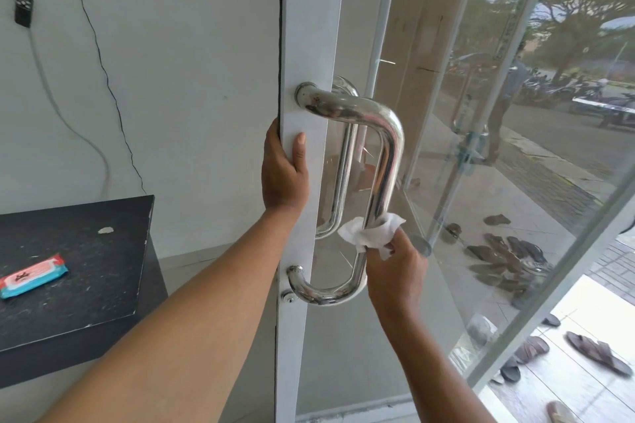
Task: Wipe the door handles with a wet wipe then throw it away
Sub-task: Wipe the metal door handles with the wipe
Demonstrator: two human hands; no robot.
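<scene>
Wet wipe (372, 233) wrapped round door handle (385, 161), right hand (395, 271) gripping.

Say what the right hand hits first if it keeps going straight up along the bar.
Probably the handle's upper bend: the right hand holds the wipe around the lower bar, and the bar above looks clear up to there.

Single head-worn wide-angle view, facing forward and down, close to the door handle (385, 161), both forearms in frame
</scene>
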